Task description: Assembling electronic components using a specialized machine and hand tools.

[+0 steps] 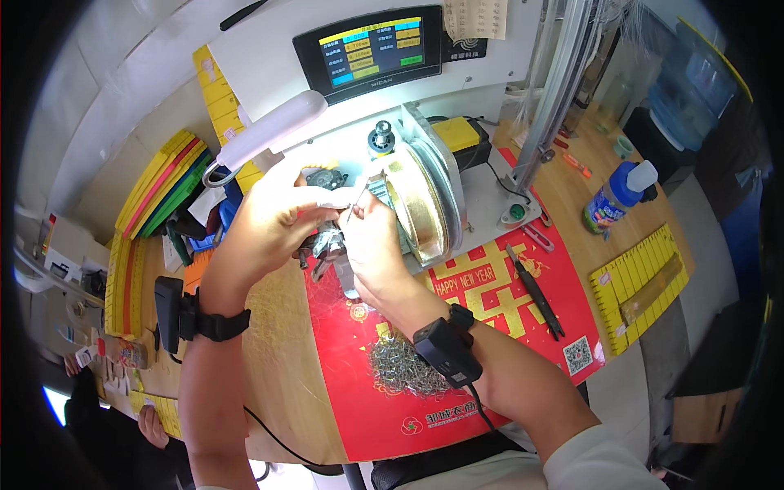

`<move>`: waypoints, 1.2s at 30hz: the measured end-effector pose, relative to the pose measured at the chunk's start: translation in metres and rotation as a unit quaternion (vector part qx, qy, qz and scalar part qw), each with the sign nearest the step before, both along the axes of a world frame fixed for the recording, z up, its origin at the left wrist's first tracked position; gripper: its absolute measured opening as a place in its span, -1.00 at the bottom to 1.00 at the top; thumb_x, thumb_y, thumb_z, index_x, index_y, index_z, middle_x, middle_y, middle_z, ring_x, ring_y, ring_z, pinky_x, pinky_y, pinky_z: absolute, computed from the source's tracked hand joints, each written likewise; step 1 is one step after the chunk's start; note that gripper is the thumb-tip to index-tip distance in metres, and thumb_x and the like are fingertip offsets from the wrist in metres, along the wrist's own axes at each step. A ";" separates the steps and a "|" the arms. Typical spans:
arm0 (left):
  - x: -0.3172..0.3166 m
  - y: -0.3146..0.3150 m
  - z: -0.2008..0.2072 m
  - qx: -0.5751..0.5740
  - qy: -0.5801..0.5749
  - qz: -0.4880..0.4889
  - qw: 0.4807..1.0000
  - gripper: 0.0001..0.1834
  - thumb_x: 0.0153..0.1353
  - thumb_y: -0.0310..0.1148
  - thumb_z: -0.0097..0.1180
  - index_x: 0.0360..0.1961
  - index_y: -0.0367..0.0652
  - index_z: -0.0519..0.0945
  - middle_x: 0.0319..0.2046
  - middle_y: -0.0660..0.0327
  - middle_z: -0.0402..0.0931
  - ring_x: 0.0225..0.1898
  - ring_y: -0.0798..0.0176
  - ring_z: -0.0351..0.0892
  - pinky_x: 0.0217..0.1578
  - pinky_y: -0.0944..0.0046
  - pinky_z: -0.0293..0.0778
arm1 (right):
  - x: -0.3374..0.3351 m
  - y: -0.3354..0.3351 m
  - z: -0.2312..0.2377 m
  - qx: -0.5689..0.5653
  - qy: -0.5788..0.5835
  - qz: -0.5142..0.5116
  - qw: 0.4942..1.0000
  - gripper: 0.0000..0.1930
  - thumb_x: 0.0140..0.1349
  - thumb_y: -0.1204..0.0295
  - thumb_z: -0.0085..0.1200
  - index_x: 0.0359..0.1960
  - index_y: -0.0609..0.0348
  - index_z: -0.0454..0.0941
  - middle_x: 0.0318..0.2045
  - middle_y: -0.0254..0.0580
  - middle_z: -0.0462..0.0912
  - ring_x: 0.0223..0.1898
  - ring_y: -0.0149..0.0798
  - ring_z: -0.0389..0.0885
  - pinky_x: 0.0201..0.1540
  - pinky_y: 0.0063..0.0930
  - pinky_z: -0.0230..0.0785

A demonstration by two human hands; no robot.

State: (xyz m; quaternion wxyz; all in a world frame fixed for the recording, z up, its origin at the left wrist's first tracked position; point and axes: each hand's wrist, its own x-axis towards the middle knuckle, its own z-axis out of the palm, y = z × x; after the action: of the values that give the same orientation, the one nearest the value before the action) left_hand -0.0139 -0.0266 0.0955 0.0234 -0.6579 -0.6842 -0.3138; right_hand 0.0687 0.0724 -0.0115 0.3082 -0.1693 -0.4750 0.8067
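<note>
My left hand (282,214) and my right hand (373,243) meet at the front of a bench machine, fingertips almost touching. Between the right thumb and fingers a thin silvery piece (358,201) sticks up, too small to name. The left fingers are pinched together beside it; what they hold, if anything, is hidden. Just right of the hands stands a wide gold-coloured wheel (415,204) with a metal rim. Dark metal parts of the machine (327,242) lie under and between the hands, partly covered by them. A black knob (381,137) rises behind the wheel.
A heap of small silvery metal pieces (402,365) lies on the red sheet (343,408), near my right forearm. Further right are a black slim tool (532,287), a blue bottle (614,196) and a yellow board (641,286). A white lamp (273,129) hangs below the screen (371,53).
</note>
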 end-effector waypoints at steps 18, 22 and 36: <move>0.094 -0.046 -0.012 0.095 0.123 0.174 0.972 -0.83 0.05 -0.60 0.34 -0.29 -0.24 0.66 0.00 0.05 0.55 0.01 -0.03 0.53 0.07 0.07 0.42 | 0.093 -0.025 0.048 -0.191 0.019 0.101 0.976 -0.93 0.45 0.38 0.07 -0.22 0.05 0.52 -0.48 -0.55 0.36 -0.45 -0.64 0.28 -0.37 -0.63 0.13; 0.076 -0.033 -0.014 0.132 -0.018 0.218 0.967 -0.90 0.19 -0.57 0.26 -0.25 -0.29 0.65 0.01 0.02 0.57 0.08 -0.01 0.55 0.12 0.13 0.43 | 0.097 -0.024 0.039 -0.144 -0.002 0.082 0.986 -0.92 0.47 0.40 0.06 -0.21 0.09 0.51 -0.47 -0.57 0.35 -0.46 -0.64 0.22 -0.40 -0.65 0.10; 0.054 -0.027 -0.042 0.170 -0.112 0.216 0.955 -0.91 0.26 -0.56 0.19 -0.21 -0.27 0.62 0.06 0.02 0.54 0.06 0.06 0.56 0.03 0.18 0.49 | 0.094 -0.026 0.033 -0.125 0.049 0.060 0.989 -0.91 0.52 0.40 0.01 -0.16 0.10 0.51 -0.42 -0.57 0.39 -0.43 -0.67 0.23 -0.37 -0.70 0.13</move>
State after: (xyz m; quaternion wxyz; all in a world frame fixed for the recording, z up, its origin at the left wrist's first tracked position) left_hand 0.0403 -0.0539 0.0538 0.1253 -0.4412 -0.7448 -0.4848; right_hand 0.1629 0.0461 0.0214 0.2585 -0.1379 -0.3636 0.8843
